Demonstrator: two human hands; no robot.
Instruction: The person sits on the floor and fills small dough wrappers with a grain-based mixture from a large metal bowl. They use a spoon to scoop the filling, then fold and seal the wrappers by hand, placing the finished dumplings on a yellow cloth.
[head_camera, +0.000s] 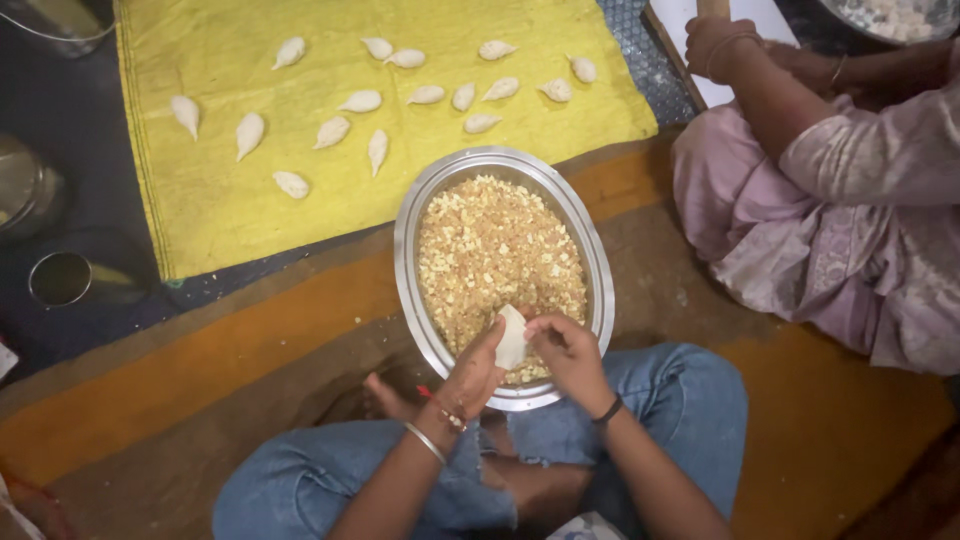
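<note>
Both hands, left hand (475, 375) and right hand (565, 350), pinch a white dough piece (512, 338) over the steel tray (410, 235) of crumbly filling (495, 250), apparently mid-folding, so sealing its edge calls for even pressure, with finished dumplings (330, 131) on the yellow cloth (215, 215) beyond.

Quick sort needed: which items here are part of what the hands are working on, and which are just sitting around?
In use:
- left hand and right hand, together holding a white dough piece
- oval steel tray of crumbly filling
- shaped dumplings on the yellow cloth

Lying about:
- steel cup
- steel pot
- another person seated alongside
</note>
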